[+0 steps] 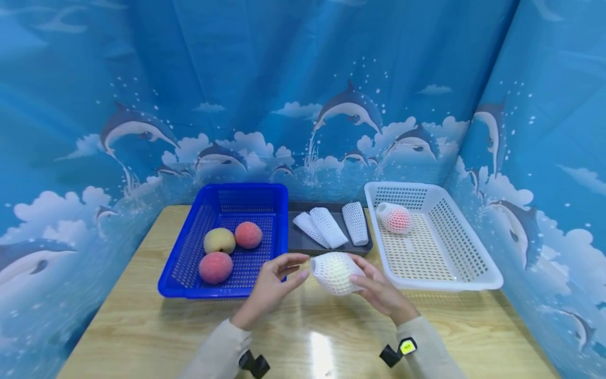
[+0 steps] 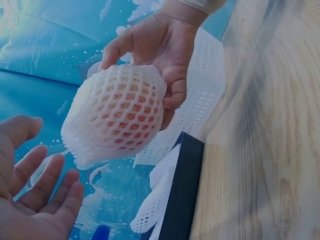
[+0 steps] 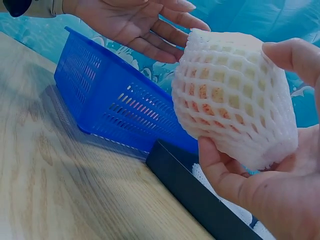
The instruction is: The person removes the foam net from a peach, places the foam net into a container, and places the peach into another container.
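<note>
White foam netting (image 1: 337, 273) encloses the held fruit (image 3: 217, 92), which is raised above the wooden counter (image 1: 293, 337), on the near side of the dark tray (image 1: 339, 211) and between the blue basket (image 1: 208, 292) and the white basket (image 1: 426, 252). The right-hand grip (image 1: 380, 292) is grasping the netted fruit: the thumb presses one side, curled fingers bear on the opposite side, and the bulk projects from the palm toward the left. The left-hand grip (image 1: 276, 281) is released, its fingers relaxed just beside the netting's left end; the left wrist view shows a gap between them.

Appearance of the held fruit: rounded, pale yellow on one part and orange-red on another, visible only through the mesh openings. The netting is stretched widest about the middle and narrows toward its ends.

Adjacent items: three flattened foam sleeves (image 1: 328, 227) lie in the tray. Two reddish fruits (image 1: 248, 235) and one yellow fruit (image 1: 220, 241) sit bare in the blue basket. One netted red fruit (image 1: 396, 218) lies near the white basket's left wall.
</note>
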### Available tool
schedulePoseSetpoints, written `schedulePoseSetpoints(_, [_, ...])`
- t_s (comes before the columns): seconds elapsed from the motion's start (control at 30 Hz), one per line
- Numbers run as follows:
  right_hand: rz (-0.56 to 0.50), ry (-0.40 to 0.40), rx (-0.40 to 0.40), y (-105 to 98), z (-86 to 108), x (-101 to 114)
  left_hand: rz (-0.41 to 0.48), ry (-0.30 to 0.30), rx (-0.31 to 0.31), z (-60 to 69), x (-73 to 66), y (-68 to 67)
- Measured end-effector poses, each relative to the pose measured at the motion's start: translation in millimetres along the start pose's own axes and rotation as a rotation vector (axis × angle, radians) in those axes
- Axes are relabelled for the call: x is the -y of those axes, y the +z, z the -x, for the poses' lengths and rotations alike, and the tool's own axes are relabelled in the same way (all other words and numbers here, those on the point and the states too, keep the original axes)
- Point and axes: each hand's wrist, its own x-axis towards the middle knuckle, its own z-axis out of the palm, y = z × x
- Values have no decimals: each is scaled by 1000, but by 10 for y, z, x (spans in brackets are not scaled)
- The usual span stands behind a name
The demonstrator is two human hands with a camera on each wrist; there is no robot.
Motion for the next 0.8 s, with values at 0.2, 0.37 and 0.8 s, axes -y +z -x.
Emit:
schedulePoseSetpoints(0.2, [-6, -22, 10, 10, 2, -16, -22, 20, 9, 27, 34, 25])
schedulePoseSetpoints(0.37, [2, -29, 31, 16, 2, -39, -65, 38, 7, 35, 72, 49])
schedulePoseSetpoints(0.8, [16, -47, 63, 24, 8, -75, -261, 170, -54, 40, 116, 80])
